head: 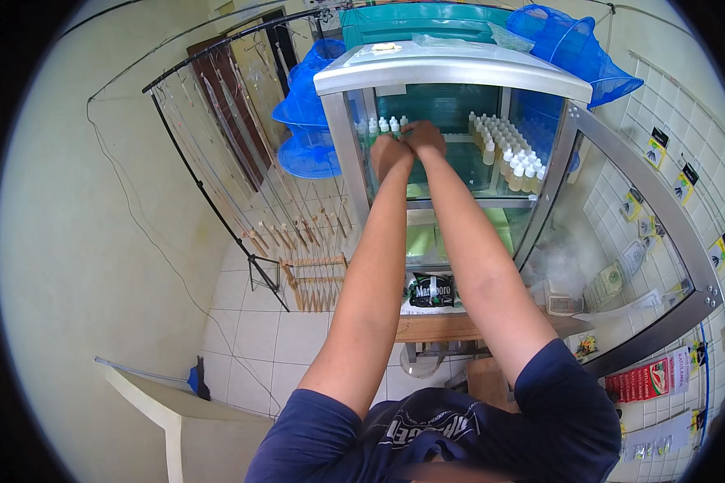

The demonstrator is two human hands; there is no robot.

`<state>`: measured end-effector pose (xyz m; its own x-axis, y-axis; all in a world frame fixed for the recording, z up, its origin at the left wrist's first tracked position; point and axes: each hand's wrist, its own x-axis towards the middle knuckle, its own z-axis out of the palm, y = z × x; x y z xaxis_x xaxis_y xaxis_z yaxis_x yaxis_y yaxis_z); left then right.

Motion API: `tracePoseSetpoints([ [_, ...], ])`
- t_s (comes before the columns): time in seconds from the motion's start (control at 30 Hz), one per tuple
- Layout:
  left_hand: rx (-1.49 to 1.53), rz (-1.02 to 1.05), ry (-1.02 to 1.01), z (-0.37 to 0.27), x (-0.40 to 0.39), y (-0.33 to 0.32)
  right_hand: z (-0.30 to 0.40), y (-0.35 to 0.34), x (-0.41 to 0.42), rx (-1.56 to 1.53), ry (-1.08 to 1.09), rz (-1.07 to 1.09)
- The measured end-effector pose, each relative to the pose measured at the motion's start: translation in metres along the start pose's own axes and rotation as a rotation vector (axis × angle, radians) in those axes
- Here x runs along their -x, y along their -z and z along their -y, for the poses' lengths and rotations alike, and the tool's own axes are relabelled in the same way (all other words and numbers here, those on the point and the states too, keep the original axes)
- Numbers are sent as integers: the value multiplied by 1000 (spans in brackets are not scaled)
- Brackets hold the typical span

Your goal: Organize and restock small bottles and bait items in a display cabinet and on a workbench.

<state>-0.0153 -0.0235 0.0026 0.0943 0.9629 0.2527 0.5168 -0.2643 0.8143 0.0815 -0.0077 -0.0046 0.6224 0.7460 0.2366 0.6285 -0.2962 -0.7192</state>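
Note:
Both my arms reach forward into a glass display cabinet with a metal frame (453,72). My left hand (391,156) and my right hand (424,139) meet on the cabinet's left side, at a group of small white-capped dropper bottles (384,125). The fingers hide part of this group, and I cannot tell whether either hand grips a bottle. On the right side of the same shelf, rows of similar dropper bottles with yellowish liquid (516,154) stand upright. The cabinet's glass door (637,241) hangs open to the right.
Blue mesh fish traps (308,145) hang left of the cabinet, near a black rack (199,181) with rods. A wooden bench edge (438,328) lies below the cabinet, with a black package (432,291) above it. A white wire grid (695,139) with small packets lines the right wall.

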Motion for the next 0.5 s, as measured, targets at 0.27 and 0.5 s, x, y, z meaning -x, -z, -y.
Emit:
tracePoseSetpoints([
  [0.27,24,-41,19,-1,0,0,-3,-1,-4,-25,10,15],
  [0.5,78,-97,-13,2,5,4,-1,-3,4,-11,15,14],
])
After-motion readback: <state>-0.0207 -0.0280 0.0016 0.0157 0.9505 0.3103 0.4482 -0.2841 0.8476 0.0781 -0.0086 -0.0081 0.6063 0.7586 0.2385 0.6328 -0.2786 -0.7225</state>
